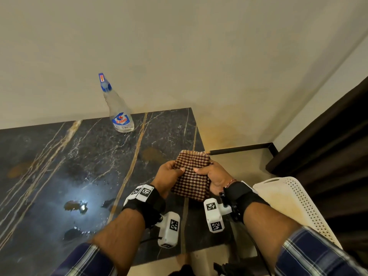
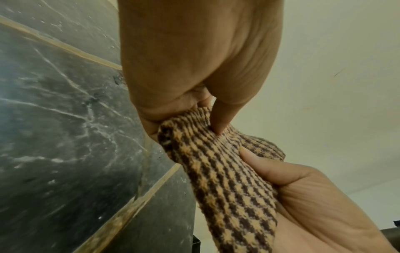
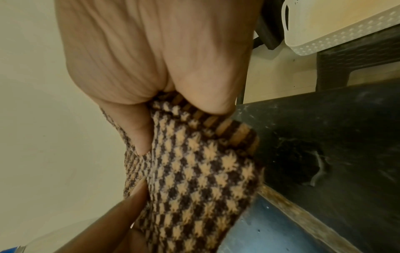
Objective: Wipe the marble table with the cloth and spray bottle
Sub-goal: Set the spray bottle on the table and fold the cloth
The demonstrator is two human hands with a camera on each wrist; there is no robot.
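Observation:
A folded brown-and-cream houndstooth cloth point(image 1: 192, 176) is held up above the right end of the dark marble table point(image 1: 59, 166). My left hand point(image 1: 169, 174) grips its left edge, thumb on top, and my right hand point(image 1: 213, 176) grips its right edge. The left wrist view shows the cloth point(image 2: 227, 179) pinched by both hands, as does the cloth point(image 3: 194, 171) in the right wrist view. A clear spray bottle point(image 1: 117, 108) with a blue nozzle stands upright at the table's back edge by the wall, untouched. Wet patches point(image 1: 75, 205) glisten on the marble at the left.
A white perforated basket point(image 1: 294, 204) sits to the right of the table, beside my right forearm. Dark wooden furniture point(image 1: 328, 146) fills the right side. A cream wall point(image 1: 179, 56) runs along the table's back, and the table's right edge drops to the floor.

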